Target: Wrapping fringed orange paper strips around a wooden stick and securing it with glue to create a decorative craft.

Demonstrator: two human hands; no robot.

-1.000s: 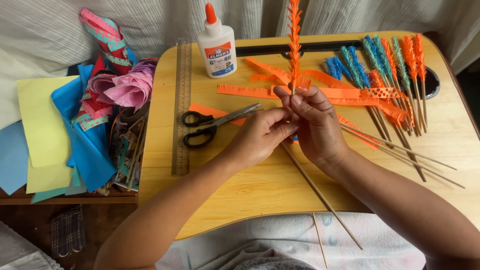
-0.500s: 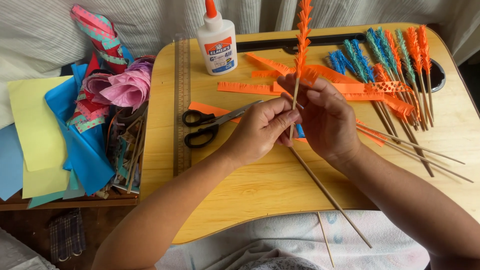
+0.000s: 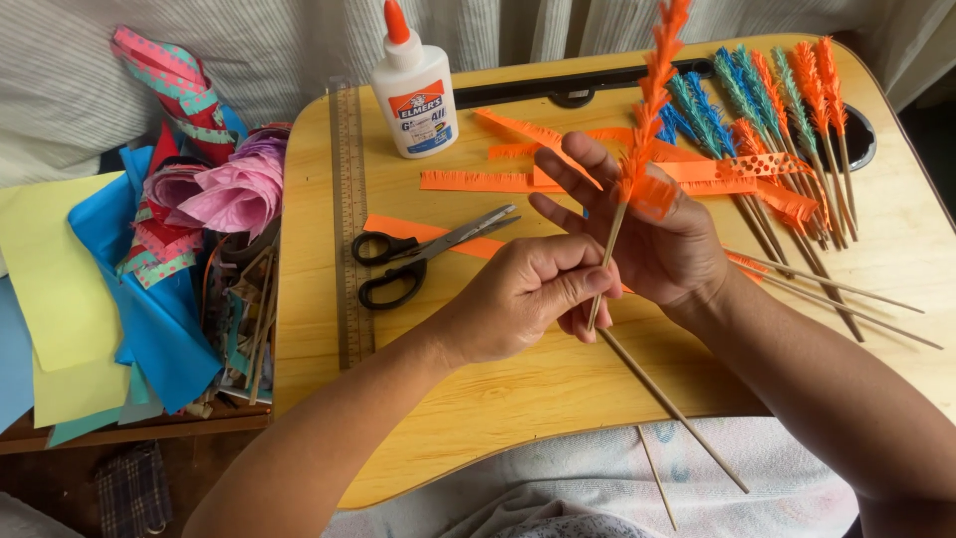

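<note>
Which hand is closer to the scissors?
Left. The left hand sits just right of the black-handled scissors, pinching a wooden stick. The right hand is farther right, behind the orange fringed paper.
</note>
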